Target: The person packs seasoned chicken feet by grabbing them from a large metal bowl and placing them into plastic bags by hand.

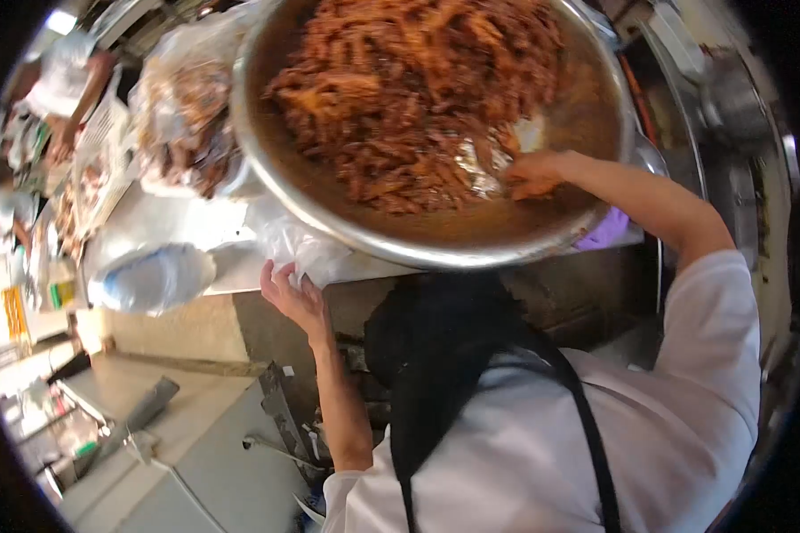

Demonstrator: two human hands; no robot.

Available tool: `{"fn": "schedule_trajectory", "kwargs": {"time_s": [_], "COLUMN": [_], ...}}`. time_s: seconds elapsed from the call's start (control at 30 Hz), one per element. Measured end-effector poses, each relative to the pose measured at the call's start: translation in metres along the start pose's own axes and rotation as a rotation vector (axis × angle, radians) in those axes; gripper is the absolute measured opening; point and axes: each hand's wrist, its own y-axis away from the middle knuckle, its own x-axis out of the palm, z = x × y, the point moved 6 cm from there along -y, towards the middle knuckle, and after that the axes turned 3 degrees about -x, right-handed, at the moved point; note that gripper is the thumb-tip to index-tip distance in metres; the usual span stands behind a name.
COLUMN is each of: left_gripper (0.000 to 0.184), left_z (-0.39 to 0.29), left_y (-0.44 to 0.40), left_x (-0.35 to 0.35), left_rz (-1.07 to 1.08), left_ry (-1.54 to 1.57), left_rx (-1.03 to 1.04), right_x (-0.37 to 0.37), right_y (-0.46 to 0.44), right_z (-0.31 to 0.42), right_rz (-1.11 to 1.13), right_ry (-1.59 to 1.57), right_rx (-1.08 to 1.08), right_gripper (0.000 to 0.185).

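A: What type of site is this?
B: A food-preparation kitchen, apparently large-scale. Indicators are a wide metal bowl point(453, 257) of sauced food point(418, 89), a filled plastic bag point(187, 120), a black apron point(444, 355) and background workers point(65, 75).

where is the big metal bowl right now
The big metal bowl is at the top centre of the head view, with a filled plastic bag on its left and the right hand inside it.

- We see reddish-brown strips point(400, 115), orange in places.
- Our bowl point(431, 256) is silver.
- We wear a white shirt point(524, 471), black apron point(427, 391).
- We spot something purple point(606, 229).
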Motion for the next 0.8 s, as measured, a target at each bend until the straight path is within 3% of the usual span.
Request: {"fn": "schedule_trajectory", "kwargs": {"time_s": [0.03, 0.07, 0.1, 0.13, 0.27, 0.3, 0.37, 0.47, 0.5, 0.6, 0.63, 0.7, 0.8], "left_gripper": [0.017, 0.017, 0.017, 0.018, 0.019, 0.02, 0.021, 0.024, 0.025, 0.032, 0.033, 0.037, 0.041], "left_z": [-0.005, -0.003, 0.001, 0.005, -0.012, -0.023, -0.02, -0.007, -0.002, -0.009, -0.005, 0.004, -0.012], "left_y": [-0.011, -0.021, -0.03, -0.037, -0.066, -0.069, -0.079, -0.084, -0.088, -0.091, -0.09, -0.091, -0.093], "left_x": [-0.015, -0.024, -0.034, -0.039, -0.085, -0.095, -0.1, -0.099, -0.098, -0.107, -0.105, -0.102, -0.101], "left_rz": [-0.108, -0.039, 0.036, 0.113, -0.2, -0.231, -0.189, -0.073, -0.025, -0.129, -0.158, -0.221, -0.182], "left_ry": [-0.036, -0.076, -0.114, -0.146, -0.003, 0.247, 0.041, -0.176, -0.229, -0.09, -0.041, 0.056, 0.111], "left_rx": [-0.052, -0.111, -0.169, -0.228, -0.231, -0.428, -0.336, -0.321, -0.331, -0.365, -0.36, -0.34, -0.344], "right_x": [-0.005, -0.013, -0.003, -0.008, -0.018, -0.018, -0.021, -0.036, -0.054, -0.11, -0.131, -0.153, -0.152], "right_y": [0.002, 0.009, -0.001, 0.001, 0.006, 0.01, -0.002, 0.001, 0.011, 0.016, 0.026, 0.02, -0.042], "right_z": [-0.011, -0.002, 0.0, 0.034, 0.063, 0.066, 0.085, 0.139, 0.166, 0.223, 0.249, 0.291, 0.359], "right_rz": [-0.04, 0.08, 0.131, -0.073, 0.125, 0.166, -0.004, -0.105, 0.057, -0.035, 0.032, -0.095, 0.158], "right_ry": [0.079, 0.204, 0.21, 0.249, 0.06, 0.007, -0.146, -0.644, -0.823, -1.286, -1.287, -1.374, -1.392], "right_rx": [0.095, 0.38, 0.325, 0.192, 0.311, 0.351, 0.159, -0.02, -0.028, -0.41, -0.505, -0.487, -0.495], "right_gripper": [0.055, 0.055, 0.048, 0.042, 0.054, 0.058, 0.062, 0.05, 0.058, 0.038, 0.035, 0.035, 0.026]}}
